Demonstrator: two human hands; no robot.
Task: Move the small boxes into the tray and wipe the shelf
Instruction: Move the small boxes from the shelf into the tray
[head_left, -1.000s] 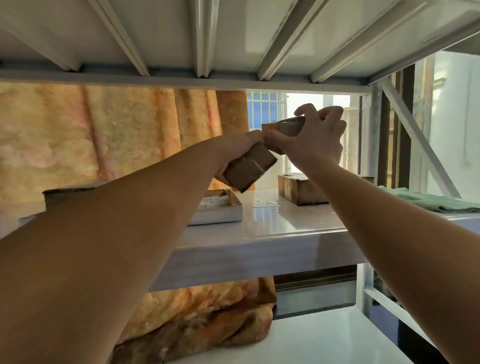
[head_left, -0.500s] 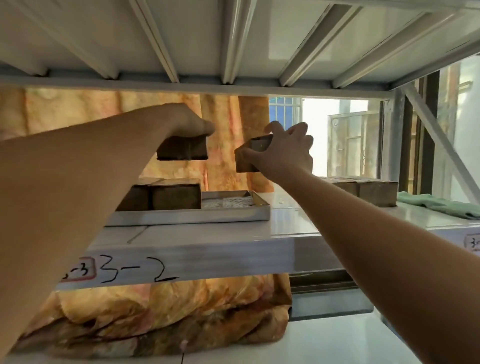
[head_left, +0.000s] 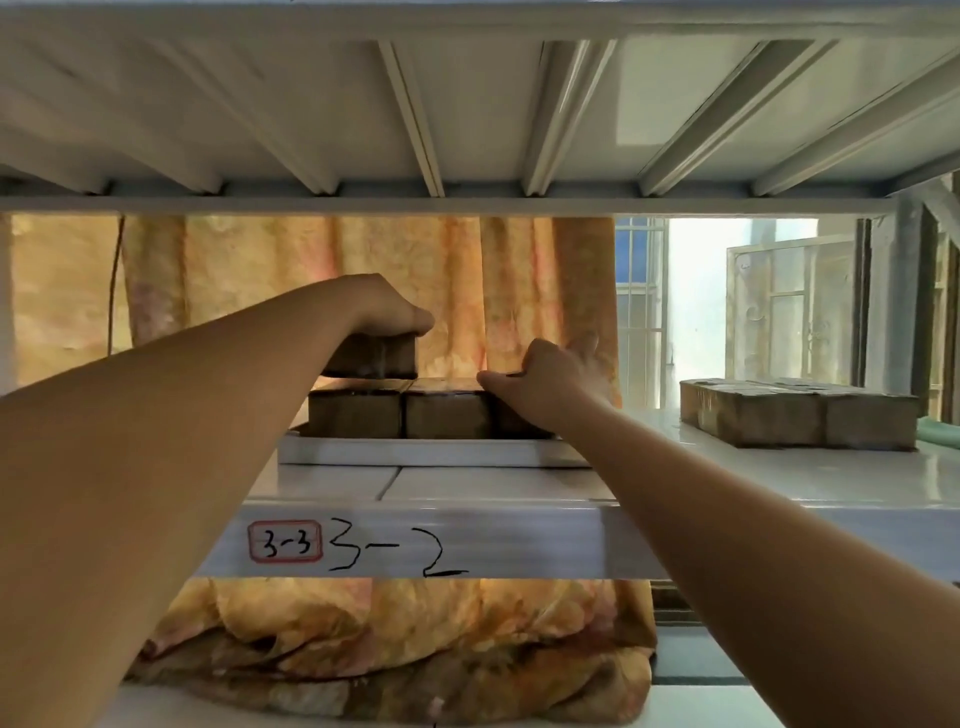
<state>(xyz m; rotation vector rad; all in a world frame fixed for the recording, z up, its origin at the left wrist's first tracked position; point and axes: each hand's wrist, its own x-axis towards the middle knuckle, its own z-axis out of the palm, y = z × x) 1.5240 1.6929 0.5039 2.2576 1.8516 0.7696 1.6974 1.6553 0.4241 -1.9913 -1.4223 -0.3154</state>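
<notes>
On shelf edge (head_left: 467, 540): "3-3", "3-2"

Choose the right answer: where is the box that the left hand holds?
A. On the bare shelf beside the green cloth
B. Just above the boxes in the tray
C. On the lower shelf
B: the left hand holds a box just over the boxes sitting in the tray.
</notes>
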